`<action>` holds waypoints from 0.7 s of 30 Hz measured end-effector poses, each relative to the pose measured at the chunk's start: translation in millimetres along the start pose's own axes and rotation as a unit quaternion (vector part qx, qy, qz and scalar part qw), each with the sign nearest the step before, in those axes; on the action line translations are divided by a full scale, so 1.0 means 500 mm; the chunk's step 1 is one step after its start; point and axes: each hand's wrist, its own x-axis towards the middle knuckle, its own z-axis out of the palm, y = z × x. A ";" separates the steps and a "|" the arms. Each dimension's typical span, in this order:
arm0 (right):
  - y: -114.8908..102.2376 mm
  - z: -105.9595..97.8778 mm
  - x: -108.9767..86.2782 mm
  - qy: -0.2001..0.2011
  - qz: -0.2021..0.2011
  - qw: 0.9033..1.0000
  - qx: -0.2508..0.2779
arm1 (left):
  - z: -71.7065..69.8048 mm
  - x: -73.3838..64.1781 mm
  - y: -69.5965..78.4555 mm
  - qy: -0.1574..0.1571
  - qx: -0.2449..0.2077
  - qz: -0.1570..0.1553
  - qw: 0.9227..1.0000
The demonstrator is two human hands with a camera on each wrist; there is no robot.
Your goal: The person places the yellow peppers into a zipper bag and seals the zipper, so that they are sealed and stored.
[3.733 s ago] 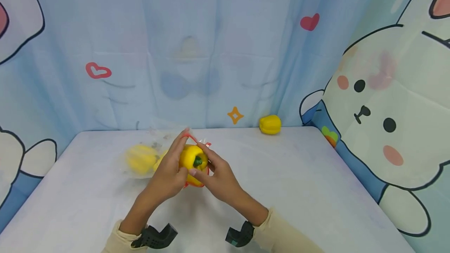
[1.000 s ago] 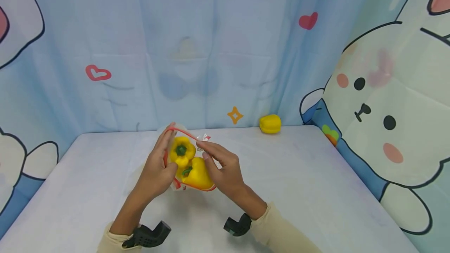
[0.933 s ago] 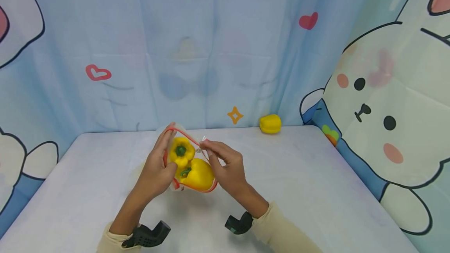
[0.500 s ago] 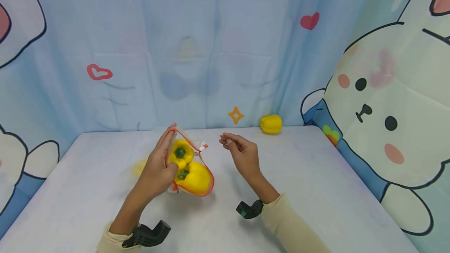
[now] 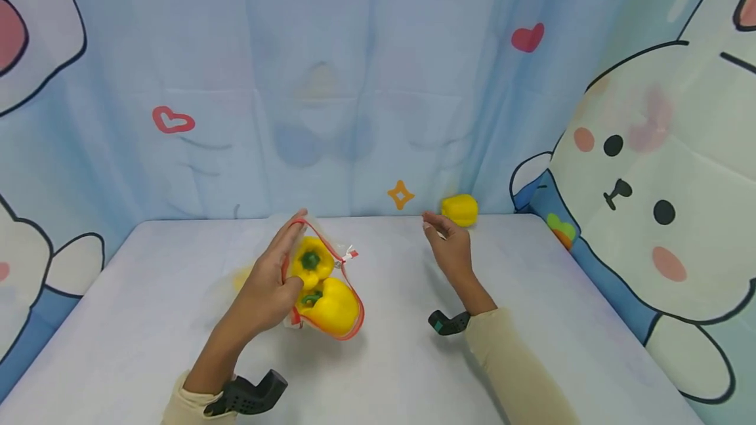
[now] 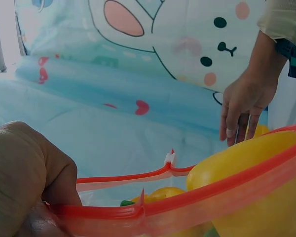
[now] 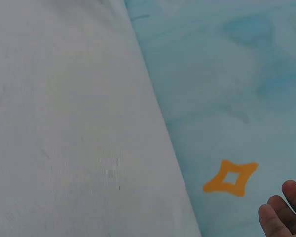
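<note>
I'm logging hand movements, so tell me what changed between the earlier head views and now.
The right hand let go of the bag and moved right and farther away, near the lone yellow pepper; contact can't be told. The bag's mouth, which first showed one pepper, now shows two. The left hand still holds the bag; the lone pepper stayed put.

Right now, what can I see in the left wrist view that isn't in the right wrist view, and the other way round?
Only the left wrist view shows the left hand holding the red-rimmed clear bag, the yellow peppers, the red hearts and the cartoon rabbit.
Only the right wrist view shows the four-pointed orange star.
Both share the blue curtain and the right hand, though the right wrist view catches just its fingers, at the lower right.
</note>
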 end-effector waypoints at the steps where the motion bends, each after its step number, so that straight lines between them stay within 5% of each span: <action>1: 0.010 -0.007 0.007 0.007 0.007 1.000 -0.011 | 0.000 0.000 0.000 -0.003 0.000 0.002 1.000; 13: 0.104 -0.083 0.082 0.060 0.083 0.991 -0.083 | -0.003 0.001 0.004 -0.017 -0.004 0.009 1.000; 21: 0.144 -0.134 0.147 -0.027 0.210 0.972 -0.098 | -0.006 0.003 -0.004 -0.015 -0.006 0.004 1.000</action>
